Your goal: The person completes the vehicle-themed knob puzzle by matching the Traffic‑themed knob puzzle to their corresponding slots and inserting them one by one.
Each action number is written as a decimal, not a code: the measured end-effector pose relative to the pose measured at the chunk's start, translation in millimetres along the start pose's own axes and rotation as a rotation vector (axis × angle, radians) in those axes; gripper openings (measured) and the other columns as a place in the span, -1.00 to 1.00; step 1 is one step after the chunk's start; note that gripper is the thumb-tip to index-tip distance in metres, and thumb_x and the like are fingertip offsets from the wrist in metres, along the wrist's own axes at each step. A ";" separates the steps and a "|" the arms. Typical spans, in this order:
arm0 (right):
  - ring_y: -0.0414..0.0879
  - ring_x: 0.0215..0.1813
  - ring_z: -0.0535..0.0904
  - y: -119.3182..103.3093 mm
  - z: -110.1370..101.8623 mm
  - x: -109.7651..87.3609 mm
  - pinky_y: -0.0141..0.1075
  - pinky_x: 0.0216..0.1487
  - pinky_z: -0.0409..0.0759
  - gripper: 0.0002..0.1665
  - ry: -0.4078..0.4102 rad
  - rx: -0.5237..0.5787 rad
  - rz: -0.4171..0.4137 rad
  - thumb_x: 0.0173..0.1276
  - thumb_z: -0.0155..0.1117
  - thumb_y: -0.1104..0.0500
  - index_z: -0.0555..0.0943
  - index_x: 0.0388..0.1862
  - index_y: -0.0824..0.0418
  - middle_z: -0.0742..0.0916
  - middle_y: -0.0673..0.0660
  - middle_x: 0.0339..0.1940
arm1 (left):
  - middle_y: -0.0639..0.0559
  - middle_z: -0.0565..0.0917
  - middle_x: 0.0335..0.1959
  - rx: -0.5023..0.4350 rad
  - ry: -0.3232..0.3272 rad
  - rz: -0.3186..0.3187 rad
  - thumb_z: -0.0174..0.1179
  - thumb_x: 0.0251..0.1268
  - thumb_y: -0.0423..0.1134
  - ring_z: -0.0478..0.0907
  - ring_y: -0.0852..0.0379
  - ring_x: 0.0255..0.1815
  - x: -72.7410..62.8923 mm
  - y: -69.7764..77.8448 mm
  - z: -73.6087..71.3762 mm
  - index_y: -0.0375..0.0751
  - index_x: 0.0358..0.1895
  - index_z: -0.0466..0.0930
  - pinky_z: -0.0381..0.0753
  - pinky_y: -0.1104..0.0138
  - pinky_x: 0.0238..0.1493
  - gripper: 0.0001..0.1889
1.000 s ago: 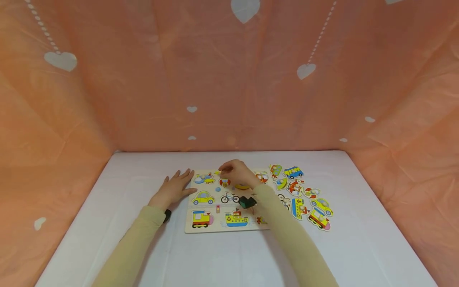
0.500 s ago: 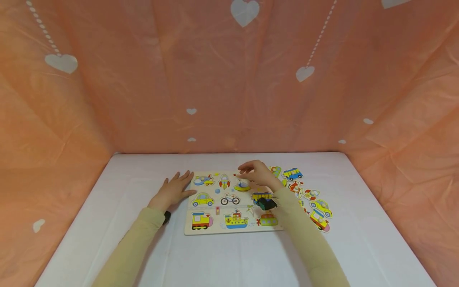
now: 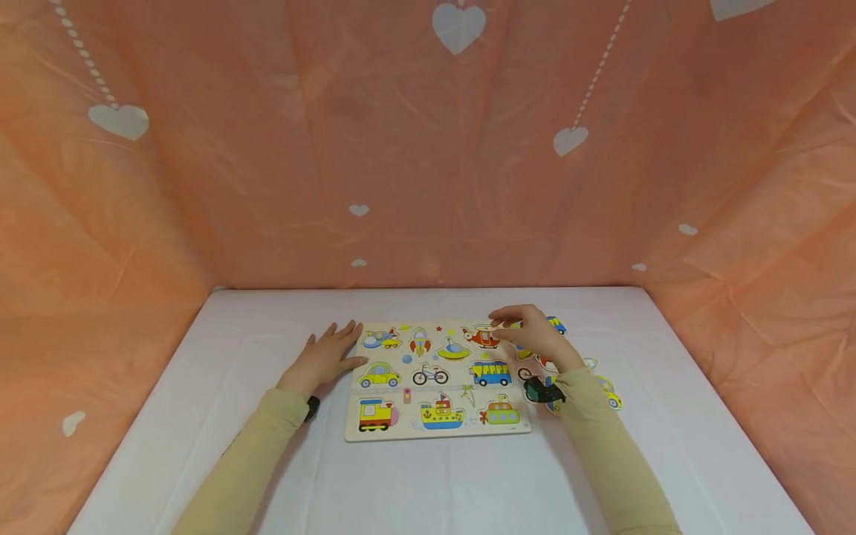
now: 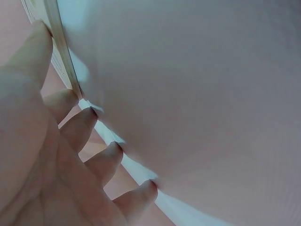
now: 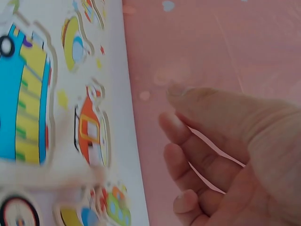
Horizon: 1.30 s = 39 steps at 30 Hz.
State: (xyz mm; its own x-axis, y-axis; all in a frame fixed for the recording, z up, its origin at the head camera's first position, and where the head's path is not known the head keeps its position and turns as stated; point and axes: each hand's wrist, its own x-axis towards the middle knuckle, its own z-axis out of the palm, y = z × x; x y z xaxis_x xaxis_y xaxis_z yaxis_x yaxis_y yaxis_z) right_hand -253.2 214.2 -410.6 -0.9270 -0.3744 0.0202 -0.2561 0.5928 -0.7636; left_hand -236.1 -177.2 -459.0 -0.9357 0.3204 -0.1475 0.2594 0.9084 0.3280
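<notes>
Board, pale rectangular vehicle-printed wood (image 3: 421, 388), is lying on white table (image 3: 401, 490); left hand (image 3: 324, 357), fingers spread, is touching its left edge; right hand (image 3: 531, 332), grasping nothing, is hovering near multicoloured vehicle-shaped pieces (image 3: 609, 392).

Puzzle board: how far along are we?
Possibly done: the airplane may be seated, but it's too small to confirm. In hand: the right hand holds nothing visible; the left hand touches the puzzle board. Remaining: a loose car, a loose bus and other pieces lie beside it.
</notes>
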 end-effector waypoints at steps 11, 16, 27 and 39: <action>0.02 -0.10 0.55 19.9 -27.9 -31.1 -0.18 -0.12 0.52 -0.58 0.077 -0.085 0.023 0.26 0.34 0.27 0.60 0.10 0.37 0.71 0.24 -0.08 | -0.19 0.10 0.49 -0.014 0.001 -0.002 0.15 0.28 0.16 -0.08 -0.36 0.46 -1.8 0.3 1.5 -0.18 0.50 0.07 -0.15 -0.32 0.31 -0.16; 0.02 -0.11 0.56 31.5 -39.1 -50.1 -0.24 -0.21 0.46 -0.59 0.100 -0.120 0.041 0.26 0.35 0.27 0.60 0.09 0.38 0.70 0.25 -0.06 | -0.20 0.13 0.48 -0.005 0.016 0.004 0.16 0.27 0.17 -0.06 -0.37 0.45 -2.7 0.9 3.4 -0.18 0.49 0.09 -0.13 -0.33 0.30 -0.16; 0.04 -0.12 0.53 63.6 -54.8 -82.1 -0.26 -0.26 0.50 -0.58 0.162 -0.168 0.132 0.28 0.35 0.20 0.60 0.08 0.37 0.70 0.23 -0.08 | -0.17 0.12 0.49 0.002 0.025 0.012 0.13 0.29 0.16 -0.06 -0.34 0.46 -2.2 1.9 2.3 -0.17 0.49 0.09 -0.12 -0.32 0.31 -0.18; 0.00 -0.18 0.52 87.8 -62.1 -101.6 -0.37 -0.31 0.53 -0.54 0.150 -0.103 0.232 0.30 0.34 0.14 0.57 0.08 0.42 0.70 0.18 -0.20 | -0.15 0.10 0.50 0.001 0.017 -0.011 0.12 0.29 0.18 -0.09 -0.33 0.47 -3.1 -0.1 3.9 -0.14 0.51 0.06 -0.15 -0.31 0.32 -0.17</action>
State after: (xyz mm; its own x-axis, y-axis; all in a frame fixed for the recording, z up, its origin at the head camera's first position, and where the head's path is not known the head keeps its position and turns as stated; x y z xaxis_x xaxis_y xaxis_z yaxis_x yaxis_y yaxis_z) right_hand -198.5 348.6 -439.6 -0.9923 -0.1148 -0.0463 -0.0514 0.7222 -0.6897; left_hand -232.3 -177.3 -462.2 -0.9425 0.3056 -0.1353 0.2490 0.9121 0.3256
